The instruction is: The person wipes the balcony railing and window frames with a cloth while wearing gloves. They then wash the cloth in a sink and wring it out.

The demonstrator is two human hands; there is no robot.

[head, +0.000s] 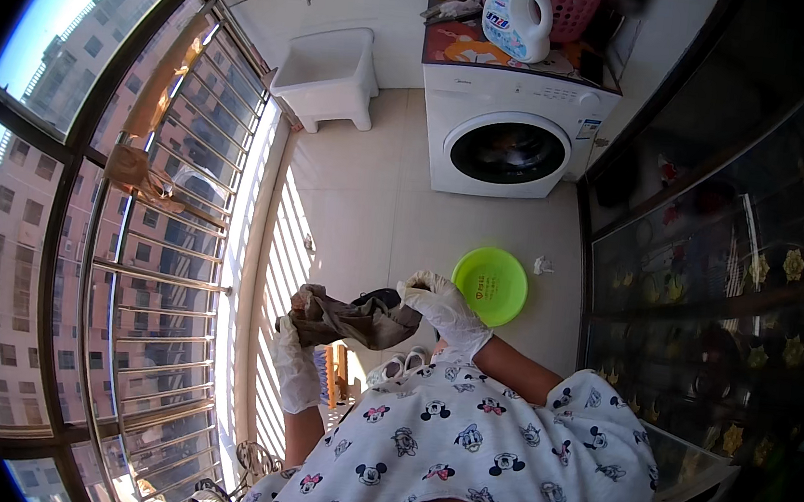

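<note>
Between my two gloved hands a crumpled dark grey-brown cloth [359, 319] is held up above the floor. My left hand [295, 368], in a translucent white glove, grips its left end. The right end is pinched by my right hand [443, 309], gloved the same way. What kind of cloth or garment it is, I cannot tell. Just beyond my right hand, a bright green plastic basin [490, 286] sits on the floor, with writing on its bottom. My shoes [396, 368] show below the cloth.
A white front-loading washing machine [507, 141] carries a detergent bottle [517, 19] and a pink basket [578, 6]. To its left stands a white plastic sink [329, 70]. Metal railings [173, 287] line the window side; a dark glass door [697, 279] is at right. A crumpled scrap [543, 265] lies near the basin.
</note>
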